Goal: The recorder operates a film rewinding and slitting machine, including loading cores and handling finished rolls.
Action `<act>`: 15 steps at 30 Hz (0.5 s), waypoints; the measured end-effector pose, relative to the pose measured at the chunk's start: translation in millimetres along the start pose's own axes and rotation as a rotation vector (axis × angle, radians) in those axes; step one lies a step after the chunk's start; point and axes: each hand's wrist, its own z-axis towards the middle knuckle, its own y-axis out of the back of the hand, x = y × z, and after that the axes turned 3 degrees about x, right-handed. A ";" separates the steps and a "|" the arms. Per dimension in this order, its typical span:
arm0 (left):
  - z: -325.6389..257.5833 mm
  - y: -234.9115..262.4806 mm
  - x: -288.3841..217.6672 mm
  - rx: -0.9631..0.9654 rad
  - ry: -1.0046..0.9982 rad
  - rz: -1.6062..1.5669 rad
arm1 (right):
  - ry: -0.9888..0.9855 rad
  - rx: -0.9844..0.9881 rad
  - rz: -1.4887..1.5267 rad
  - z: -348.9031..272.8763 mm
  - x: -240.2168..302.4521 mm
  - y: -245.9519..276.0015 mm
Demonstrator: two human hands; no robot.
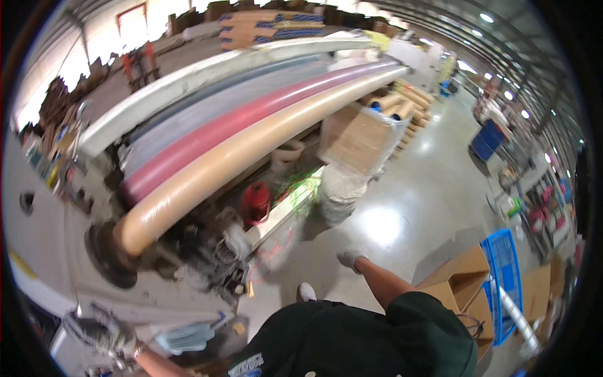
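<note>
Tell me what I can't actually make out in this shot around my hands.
- Left hand, head view: gloved and motion-blurred at the lower edge; its grip and what it touches are unclear.
- Right hand: not in view, hidden below the dark green shirt.
- Pale blue thing beside the left hand: too blurred to identify.
- Dark machinery under the tan roll: blurred, parts indistinct.

Polished concrete floor (pixel 408 207) bears cardboard boxes (pixel 461 279) and a blue crate (pixel 505 264).
</note>
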 end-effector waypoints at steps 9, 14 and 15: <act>3.1 -20.5 -37.6 -0.048 0.064 -0.096 | -0.070 0.521 0.082 -22.0 -17.3 -59.7; 2.3 -14.7 -24.1 -0.079 0.029 -0.135 | -0.053 0.463 0.167 -16.2 51.1 -49.3; 3.0 -11.7 -22.6 -0.084 0.033 -0.124 | -0.017 0.468 0.193 -16.8 59.4 -50.6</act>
